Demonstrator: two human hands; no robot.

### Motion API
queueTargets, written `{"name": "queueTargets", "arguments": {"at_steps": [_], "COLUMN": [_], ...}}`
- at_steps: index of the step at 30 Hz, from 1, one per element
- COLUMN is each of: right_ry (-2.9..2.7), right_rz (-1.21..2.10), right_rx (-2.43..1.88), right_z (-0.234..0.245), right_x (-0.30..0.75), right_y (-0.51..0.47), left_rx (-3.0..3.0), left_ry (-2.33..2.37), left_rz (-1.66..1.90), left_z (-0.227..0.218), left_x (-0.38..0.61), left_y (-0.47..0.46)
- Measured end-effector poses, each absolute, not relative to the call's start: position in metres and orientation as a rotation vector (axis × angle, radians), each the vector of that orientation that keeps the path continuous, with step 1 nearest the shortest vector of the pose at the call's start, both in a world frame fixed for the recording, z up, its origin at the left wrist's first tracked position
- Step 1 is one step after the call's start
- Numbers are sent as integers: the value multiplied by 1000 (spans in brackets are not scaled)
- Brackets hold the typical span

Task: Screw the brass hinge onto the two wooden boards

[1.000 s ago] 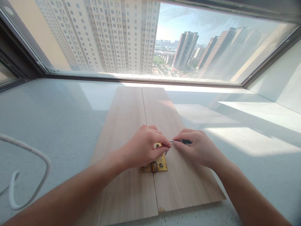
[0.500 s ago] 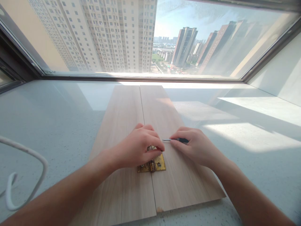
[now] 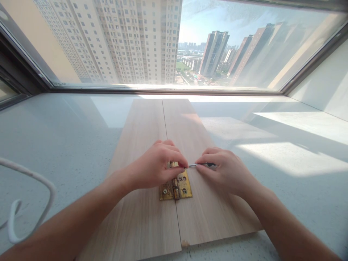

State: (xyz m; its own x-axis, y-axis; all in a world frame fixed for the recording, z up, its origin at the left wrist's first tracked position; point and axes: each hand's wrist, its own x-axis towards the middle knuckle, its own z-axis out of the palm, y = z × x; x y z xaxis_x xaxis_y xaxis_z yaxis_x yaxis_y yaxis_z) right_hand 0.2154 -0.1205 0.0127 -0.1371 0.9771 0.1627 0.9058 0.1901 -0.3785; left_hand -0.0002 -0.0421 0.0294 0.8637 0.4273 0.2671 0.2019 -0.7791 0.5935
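My right hand (image 3: 224,168) grips a small screwdriver (image 3: 193,165) with a thin metal shaft and a dark handle, mostly covered by my fingers. Its shaft points left, lying nearly level. At its tip, thumb and forefinger of my left hand (image 3: 159,163) are pinched together; whatever lies between them is too small to make out. Below my left hand a worn brass hinge (image 3: 176,188) spans the seam of two pale wooden boards (image 3: 146,224). Screw heads show in the hinge's near corners, and a hole shows in its right leaf. My left fingers cover its far part.
The boards lie side by side on a speckled white sill (image 3: 73,152). A white cable (image 3: 51,192) curls at the left. Behind the boards stands a window (image 3: 190,87) with tall buildings outside, and sunlight falls across the right side.
My left hand has shifted slightly up, uncovering more of the hinge. The screwdriver's tip has come to my left fingertips, its handle now more hidden in my right hand.
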Motion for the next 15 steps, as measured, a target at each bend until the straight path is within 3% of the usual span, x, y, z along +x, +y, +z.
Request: {"name": "queueTargets", "arguments": {"at_steps": [15], "right_ry": [-2045], "right_rz": [361], "right_rx": [-1766], "right_z": [17], "right_x": [218], "right_y": [-123], "left_rx": [2517], "left_ry": [406], "left_rz": [384], "left_z": [31], "left_x": [-2], "left_y": [-45]}}
